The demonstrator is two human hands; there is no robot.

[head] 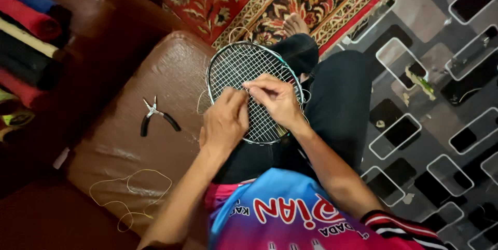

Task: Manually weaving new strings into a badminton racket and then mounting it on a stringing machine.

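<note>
Resting across the person's lap, a badminton racket [252, 91] lies with its strung head over the edge of the brown leather seat [129, 141]. Both hands sit on the strings: the left hand [225, 120] and right hand [275, 99] each pinch a string. Pliers [157, 115] lie left of the racket, a loose string coil [129, 198] below them.

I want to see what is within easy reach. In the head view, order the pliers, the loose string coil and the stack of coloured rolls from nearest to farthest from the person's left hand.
Measured from the left hand on the racket strings:
1. Pliers, lying on the brown cushion just to its left.
2. Loose string coil, lower left on the same cushion.
3. Stack of coloured rolls, at the far left edge.
</note>
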